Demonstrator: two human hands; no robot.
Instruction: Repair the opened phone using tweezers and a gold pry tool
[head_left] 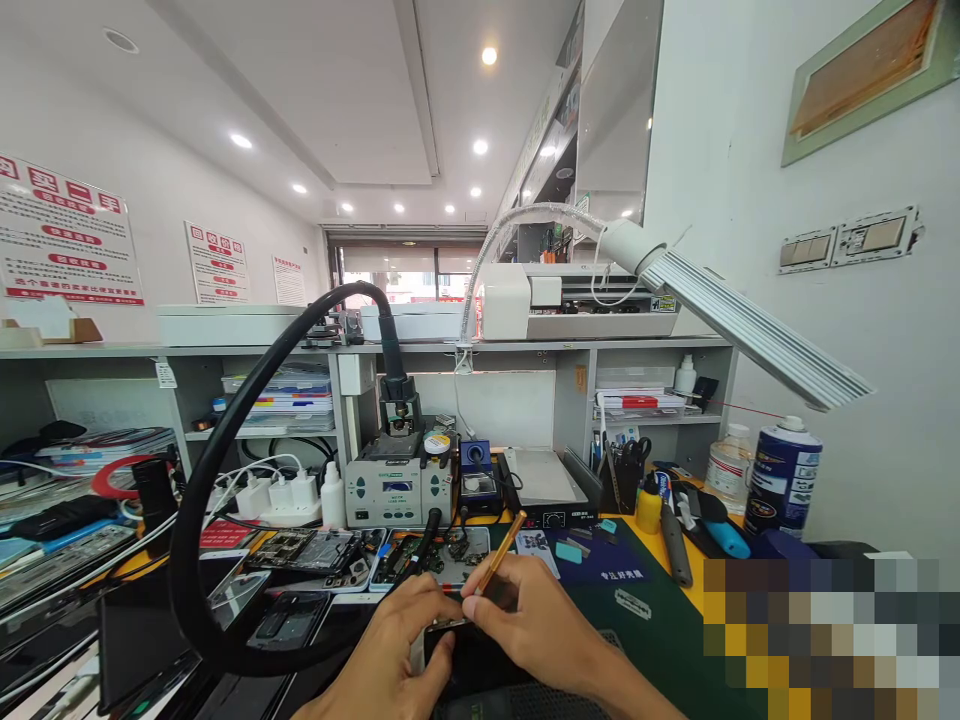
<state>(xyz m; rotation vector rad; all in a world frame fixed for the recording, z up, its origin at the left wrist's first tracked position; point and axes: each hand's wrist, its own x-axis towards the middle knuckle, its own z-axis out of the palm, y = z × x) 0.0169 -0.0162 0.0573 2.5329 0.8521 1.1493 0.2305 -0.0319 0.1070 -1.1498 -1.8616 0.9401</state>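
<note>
My left hand [390, 645] grips the left side of a black phone [469, 665] lying low at the front of the bench. My right hand [536, 625] pinches a thin gold-coloured tool [501, 553], its lower tip set at the phone's top edge between my two thumbs. The tool leans up and to the right. Both hands touch the phone, which is mostly hidden beneath them.
A thick black hose [225, 480] arcs from the hot-air station [401, 485] round to the front left. Opened phones and boards [315, 550] lie behind my hands. A desk lamp [735, 320] hangs over the right. Bottles and a spray can [784, 475] stand at the right wall.
</note>
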